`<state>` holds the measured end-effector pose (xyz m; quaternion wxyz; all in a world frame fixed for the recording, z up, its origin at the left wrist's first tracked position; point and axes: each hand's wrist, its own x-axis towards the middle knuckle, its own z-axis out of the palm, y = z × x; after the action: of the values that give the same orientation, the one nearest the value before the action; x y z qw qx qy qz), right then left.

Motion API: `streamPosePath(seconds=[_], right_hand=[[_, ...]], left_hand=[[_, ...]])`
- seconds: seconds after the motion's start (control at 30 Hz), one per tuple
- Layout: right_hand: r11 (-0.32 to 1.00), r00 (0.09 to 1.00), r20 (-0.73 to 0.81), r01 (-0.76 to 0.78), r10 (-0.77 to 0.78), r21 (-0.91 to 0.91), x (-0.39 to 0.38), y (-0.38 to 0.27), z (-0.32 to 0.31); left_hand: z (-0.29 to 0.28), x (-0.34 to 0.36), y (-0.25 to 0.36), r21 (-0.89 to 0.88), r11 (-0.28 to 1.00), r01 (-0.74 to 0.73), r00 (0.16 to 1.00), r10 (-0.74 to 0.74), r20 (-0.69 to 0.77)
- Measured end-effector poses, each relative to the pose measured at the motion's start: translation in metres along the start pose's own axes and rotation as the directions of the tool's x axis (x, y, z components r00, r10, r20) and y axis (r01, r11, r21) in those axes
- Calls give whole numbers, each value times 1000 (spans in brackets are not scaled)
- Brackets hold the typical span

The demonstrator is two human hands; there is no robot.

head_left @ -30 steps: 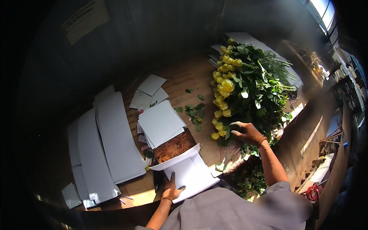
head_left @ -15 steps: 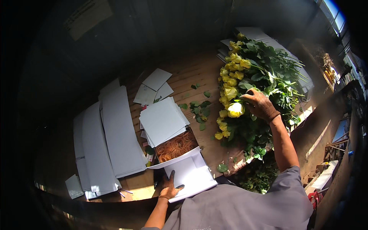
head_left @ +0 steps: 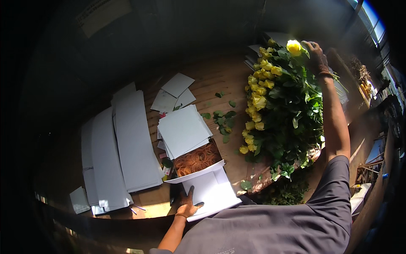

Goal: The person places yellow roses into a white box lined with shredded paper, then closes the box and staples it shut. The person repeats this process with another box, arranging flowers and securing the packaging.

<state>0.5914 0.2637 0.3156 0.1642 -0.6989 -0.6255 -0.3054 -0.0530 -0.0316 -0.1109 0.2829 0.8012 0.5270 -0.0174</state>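
My right hand [head_left: 316, 58], gloved in brown, is raised at the far right with its fingers closed on a single yellow rose [head_left: 294, 48]. Its bloom points left, in bright light. Below it lies a heap of yellow roses [head_left: 259, 101], blooms to the left and green leaves to the right. Near my body, my gloved left hand [head_left: 187, 206] rests with fingers spread on a white sheet of card [head_left: 213, 190]. Just beyond that card is a box of orange rubber bands [head_left: 196, 161], partly covered by a stack of white square cards [head_left: 182, 129].
Long white card stacks [head_left: 133, 139] lie on the left of the wooden table [head_left: 231, 157]. Loose leaves [head_left: 222, 120] are scattered mid-table. Small white cards [head_left: 177, 84] lie farther back. More greenery [head_left: 285, 192] shows below the table's near right edge.
My right hand has moved away from me and to the right, lifting a yellow rose off the heap. My left hand stays on the white card.
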Motion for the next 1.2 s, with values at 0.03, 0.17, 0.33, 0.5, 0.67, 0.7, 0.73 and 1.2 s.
streamPosePath(seconds=[0.03, 0.17, 0.33, 0.5, 0.67, 0.7, 0.73, 1.2], right_hand=[[999, 994, 109, 7, -11, 39, -17, 10, 42], [985, 798, 603, -106, 4, 133, -73, -41, 96], [864, 904, 356, 28, -237, 503, -115, -27, 28], [813, 926, 309, -3, -218, 583, -128, -73, -133], [832, 939, 239, 81, -249, 549, -161, -105, -200], [833, 943, 231, 77, -239, 547, -168, -110, -202], [836, 947, 224, 74, -230, 544, -175, -115, -205], [943, -95, 944, -141, -317, 303, -395, -113, -70]], left_hand=[[3, 2, -2, 4, 1000, -7, 1000, 7, -7], [-35, -9, 17, 5, 997, 73, 979, -73, 190], [-70, 4, 49, -79, 974, 211, 931, -175, 320], [-21, -9, 16, -142, 989, 53, 999, -51, 17], [-52, 0, 39, -92, 987, 133, 988, -125, 90], [-54, 0, 37, -135, 982, 131, 988, -119, 94], [-47, 1, 34, -90, 990, 112, 992, -106, 72], [-61, 0, 48, -103, 984, 144, 987, -136, 80]])
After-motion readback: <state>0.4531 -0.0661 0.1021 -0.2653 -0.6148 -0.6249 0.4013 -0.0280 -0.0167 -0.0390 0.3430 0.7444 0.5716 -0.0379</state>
